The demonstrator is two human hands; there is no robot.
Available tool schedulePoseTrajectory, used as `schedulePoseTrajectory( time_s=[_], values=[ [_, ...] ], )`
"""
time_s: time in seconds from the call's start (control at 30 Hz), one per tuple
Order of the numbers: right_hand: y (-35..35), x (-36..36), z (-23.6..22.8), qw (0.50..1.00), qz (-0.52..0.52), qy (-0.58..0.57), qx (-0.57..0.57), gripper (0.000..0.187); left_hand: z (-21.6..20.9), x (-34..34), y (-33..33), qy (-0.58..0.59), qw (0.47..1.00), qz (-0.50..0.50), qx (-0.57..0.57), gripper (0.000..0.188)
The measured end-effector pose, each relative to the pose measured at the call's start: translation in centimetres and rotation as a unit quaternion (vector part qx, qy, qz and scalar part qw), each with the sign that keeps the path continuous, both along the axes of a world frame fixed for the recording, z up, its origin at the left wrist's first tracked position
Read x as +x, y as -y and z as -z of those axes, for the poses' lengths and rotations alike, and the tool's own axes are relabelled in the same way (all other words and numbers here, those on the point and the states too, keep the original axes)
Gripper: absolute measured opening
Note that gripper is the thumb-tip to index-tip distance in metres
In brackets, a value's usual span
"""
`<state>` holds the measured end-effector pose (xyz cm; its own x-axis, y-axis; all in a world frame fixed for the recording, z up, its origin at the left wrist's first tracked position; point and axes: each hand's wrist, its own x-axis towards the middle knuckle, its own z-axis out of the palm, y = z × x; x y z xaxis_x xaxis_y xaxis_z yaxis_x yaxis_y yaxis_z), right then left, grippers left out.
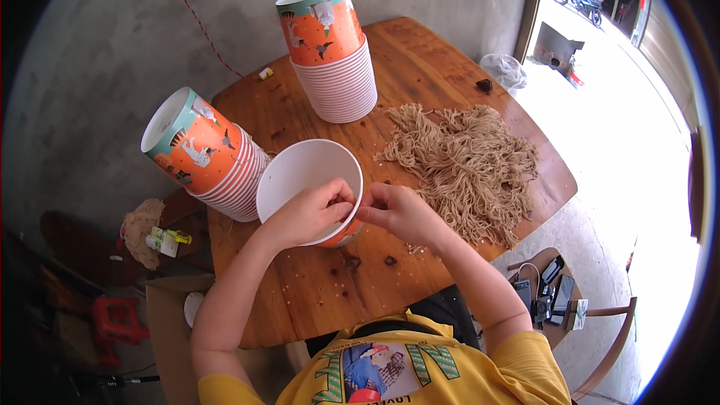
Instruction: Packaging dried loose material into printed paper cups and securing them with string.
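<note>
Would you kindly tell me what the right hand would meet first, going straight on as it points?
The right hand would probably meet the open bucket first, at its right-hand rim; depth is unclear, so they may be touching.

A round paper bucket (295, 170) with an open top and plain white inside stands on the brown wooden surface (292, 307), near its middle. Its mouth faces up, slightly wider than deep in this view. A sliver of orange outer wall shows below the near right edge. The left hand (321, 208) reaches over the mouth; the right hand (401, 212) meets the right side of the rim.
</note>
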<state>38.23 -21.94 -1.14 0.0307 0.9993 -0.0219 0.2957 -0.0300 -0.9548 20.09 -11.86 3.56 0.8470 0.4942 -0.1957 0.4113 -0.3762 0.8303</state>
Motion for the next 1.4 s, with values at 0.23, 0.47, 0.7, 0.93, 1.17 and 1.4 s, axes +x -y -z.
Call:
schedulePoseTrajectory(
  time_s=[0.23, 0.47, 0.7, 0.93, 1.17, 1.4],
  values=[
    [-0.9, 1.1, -1.1, 0.995, -0.072, 0.067, 0.006, 0.027, 0.5, 0.3, 0.3, -0.002, 0.995, 0.009, 0.098, 0.012],
    [-0.1, 1.7, 0.2, 0.997, -0.068, 0.033, -0.011, 0.021, 0.6, -0.3, -0.3, -0.003, 0.996, -0.027, 0.084, 0.012],
    [0.5, 1.3, 0.8, 0.997, -0.040, -0.063, -0.032, 0.020, 0.5, -0.9, -0.6, 0.054, 0.997, -0.052, -0.019, 0.011],
    [2.5, 0.2, 0.4, 0.985, -0.074, -0.136, 0.082, 0.022, -1.5, -0.6, 5.1, 0.125, 0.915, 0.033, 0.381, 0.031],
    [3.6, 0.9, -1.1, 0.942, -0.156, -0.296, -0.023, 0.021, -1.1, -0.4, 6.3, 0.160, 0.920, 0.015, 0.358, 0.018],
    [4.1, 0.5, -0.5, 0.931, -0.160, -0.328, -0.026, 0.022, -0.9, -0.5, 8.1, 0.097, 0.868, 0.013, 0.487, 0.017]
  ],
)
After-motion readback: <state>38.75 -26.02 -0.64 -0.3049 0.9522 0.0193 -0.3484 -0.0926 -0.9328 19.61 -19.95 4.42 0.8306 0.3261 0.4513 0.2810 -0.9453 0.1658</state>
